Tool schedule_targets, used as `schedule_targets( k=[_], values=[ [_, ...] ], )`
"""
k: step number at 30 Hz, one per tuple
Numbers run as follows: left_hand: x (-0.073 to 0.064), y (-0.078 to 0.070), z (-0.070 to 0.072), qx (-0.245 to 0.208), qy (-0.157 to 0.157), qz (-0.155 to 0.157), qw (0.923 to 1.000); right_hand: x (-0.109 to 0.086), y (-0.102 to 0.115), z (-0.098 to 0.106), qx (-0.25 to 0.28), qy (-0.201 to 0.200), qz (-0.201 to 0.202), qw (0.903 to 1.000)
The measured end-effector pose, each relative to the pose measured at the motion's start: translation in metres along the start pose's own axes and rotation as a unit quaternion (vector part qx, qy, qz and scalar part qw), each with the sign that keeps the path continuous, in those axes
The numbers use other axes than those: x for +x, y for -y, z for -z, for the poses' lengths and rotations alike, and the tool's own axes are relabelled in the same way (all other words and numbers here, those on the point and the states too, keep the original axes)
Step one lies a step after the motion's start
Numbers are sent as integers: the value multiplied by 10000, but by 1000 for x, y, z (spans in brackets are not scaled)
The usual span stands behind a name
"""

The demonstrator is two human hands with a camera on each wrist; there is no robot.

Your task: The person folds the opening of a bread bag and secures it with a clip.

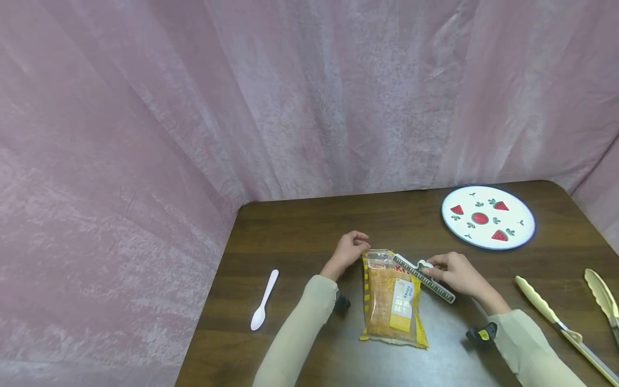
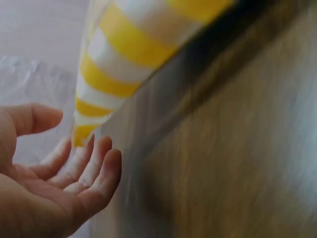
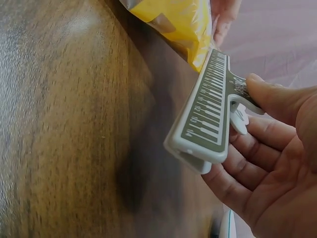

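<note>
Ideally, the clip (image 1: pixel 424 278), pinched aslant by the right hand (image 1: pixel 457 274) at the far right corner of the bread bag (image 1: pixel 379 306), is squared to its far edge, steadied by the left hand (image 1: pixel 346 252), fingers loosely parted.

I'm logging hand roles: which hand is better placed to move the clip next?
Probably the right hand: it grips the clip by its handle; the left hand is by the bag, away from the clip.
</note>
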State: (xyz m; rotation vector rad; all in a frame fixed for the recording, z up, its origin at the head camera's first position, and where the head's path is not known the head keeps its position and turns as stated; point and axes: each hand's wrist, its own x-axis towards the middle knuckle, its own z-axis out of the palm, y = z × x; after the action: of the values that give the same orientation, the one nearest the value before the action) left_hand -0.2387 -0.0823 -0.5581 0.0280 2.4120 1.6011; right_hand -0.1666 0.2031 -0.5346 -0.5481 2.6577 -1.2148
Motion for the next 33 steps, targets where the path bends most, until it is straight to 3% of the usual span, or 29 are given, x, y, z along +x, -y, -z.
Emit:
schedule_targets(
  k=[5,13,20,33],
  values=[
    [-4,4,-4,-1110,12,612,9919,0,-2,1,-107,-163,36,9998],
    [-12,8,-18,-1370,200,1326,9814,-2,-5,0,-60,-223,-22,9997],
    [-15,12,-24,-1313,104,1382,9816,-2,-7,-2,-22,-221,46,9997],
    [-11,21,-17,-1713,574,1222,9759,-3,-3,2,-223,-359,63,9991]
  ],
)
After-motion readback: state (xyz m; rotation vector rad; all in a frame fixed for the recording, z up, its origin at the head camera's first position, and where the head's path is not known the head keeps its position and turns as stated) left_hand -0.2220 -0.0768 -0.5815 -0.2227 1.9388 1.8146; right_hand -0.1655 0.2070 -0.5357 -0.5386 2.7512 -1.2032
